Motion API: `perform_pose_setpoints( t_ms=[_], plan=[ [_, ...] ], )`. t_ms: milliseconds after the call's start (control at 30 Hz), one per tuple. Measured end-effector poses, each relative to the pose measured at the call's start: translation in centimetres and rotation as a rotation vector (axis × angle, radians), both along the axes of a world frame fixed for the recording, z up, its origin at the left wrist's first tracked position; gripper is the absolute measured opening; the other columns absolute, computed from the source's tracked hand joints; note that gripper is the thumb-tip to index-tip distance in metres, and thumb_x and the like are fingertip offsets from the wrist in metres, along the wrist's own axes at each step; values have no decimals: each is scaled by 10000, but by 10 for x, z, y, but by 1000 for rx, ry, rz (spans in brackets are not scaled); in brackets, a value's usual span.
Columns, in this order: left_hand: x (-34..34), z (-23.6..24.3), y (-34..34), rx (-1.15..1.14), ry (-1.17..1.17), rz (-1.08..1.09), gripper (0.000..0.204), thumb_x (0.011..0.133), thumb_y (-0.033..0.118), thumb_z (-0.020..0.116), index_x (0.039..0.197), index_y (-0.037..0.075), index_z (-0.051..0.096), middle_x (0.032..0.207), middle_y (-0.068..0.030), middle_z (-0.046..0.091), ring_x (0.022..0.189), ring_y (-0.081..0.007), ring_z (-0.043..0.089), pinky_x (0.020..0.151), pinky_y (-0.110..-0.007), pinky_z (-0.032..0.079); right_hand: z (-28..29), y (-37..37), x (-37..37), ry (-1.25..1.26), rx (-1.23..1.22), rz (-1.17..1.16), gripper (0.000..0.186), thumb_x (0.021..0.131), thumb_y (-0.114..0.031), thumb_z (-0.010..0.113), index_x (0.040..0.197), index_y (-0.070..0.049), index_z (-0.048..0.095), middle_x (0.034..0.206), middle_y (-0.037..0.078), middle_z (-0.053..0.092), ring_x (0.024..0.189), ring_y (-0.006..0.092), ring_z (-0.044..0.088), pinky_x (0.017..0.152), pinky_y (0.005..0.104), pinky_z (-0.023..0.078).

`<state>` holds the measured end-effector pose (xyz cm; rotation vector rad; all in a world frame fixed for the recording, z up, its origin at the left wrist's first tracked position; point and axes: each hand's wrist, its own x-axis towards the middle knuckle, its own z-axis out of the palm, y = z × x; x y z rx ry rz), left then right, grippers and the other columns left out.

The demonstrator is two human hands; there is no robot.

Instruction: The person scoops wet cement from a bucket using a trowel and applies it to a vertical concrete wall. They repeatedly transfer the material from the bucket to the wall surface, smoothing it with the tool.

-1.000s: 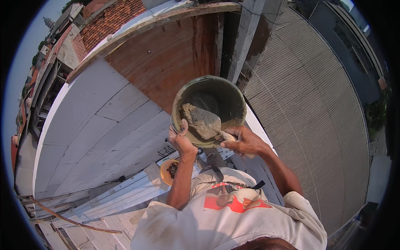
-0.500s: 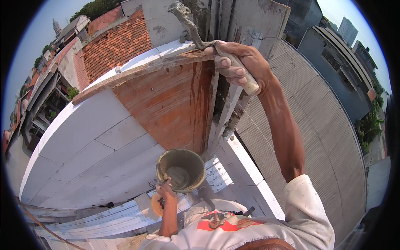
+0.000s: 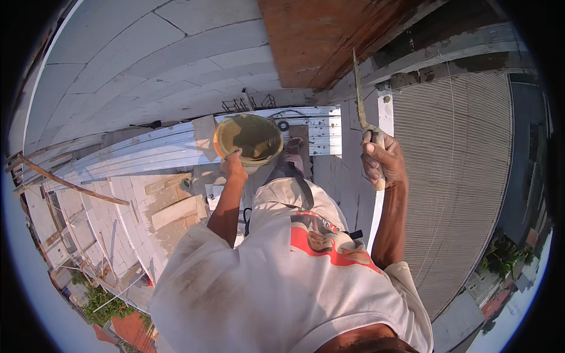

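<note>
The trowel [image 3: 359,97] is drawn lower, right hand [image 3: 385,159] clasping it, left hand [image 3: 234,166] pinching the bucket [image 3: 263,160], seemingly between strokes, calling for steady support.

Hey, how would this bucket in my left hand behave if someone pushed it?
The bucket would likely tip or swing, since your left hand holds it only at one side. Its round rim suggests fairly stiff walls. Muddy residue inside may feel slippery.

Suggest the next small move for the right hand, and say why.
Probably bring the trowel down toward the bucket: the right hand holds it raised and apart from the bucket, while the left hand grips the bucket's rim, its open top facing the camera.
</note>
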<state>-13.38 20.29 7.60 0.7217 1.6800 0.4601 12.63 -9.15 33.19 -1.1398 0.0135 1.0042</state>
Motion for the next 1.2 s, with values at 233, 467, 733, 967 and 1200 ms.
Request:
perform_pose_setpoints(
  t_ms=[233,467,733,967,1200],
  plan=[
    [-86,-64,-63,-80,40,316,320,791,125,821,1048,65,639,929,-55,667,729,-184,620,587,-314,459,-174,-68,-95,263,-507,196,200,933,-200,771,961,-88,607,610,-15,501,391,105,470,338,280,398],
    [-168,-130,-164,-290,-107,661,358,867,144,802,1158,116,596,1111,-43,635,955,-187,618,723,-364,508,-198,-107,-95,224,-856,443,162,944,-227,746,956,-156,601,618,-37,483,417,97,455,375,277,395],
    [-263,-177,-231,-325,17,904,320,925,142,767,1191,130,590,989,-40,635,887,-196,614,734,-376,499,-222,-94,-73,97,-905,589,185,950,-258,742,891,-162,595,621,-37,500,441,108,485,401,284,417],
    [-344,-163,-228,-235,158,851,162,915,97,639,1044,-1,651,944,-100,658,738,-222,629,503,-360,430,-233,-96,-93,124,-932,600,163,952,-247,735,909,-148,613,611,-31,507,445,113,495,407,288,433],
    [-346,-151,-238,-261,-5,1113,136,926,79,669,1048,35,631,991,-101,622,806,-213,592,611,-376,475,-242,-109,-107,90,-995,661,142,959,-228,701,914,-131,608,611,-19,508,448,114,492,411,299,438]
  ],
)
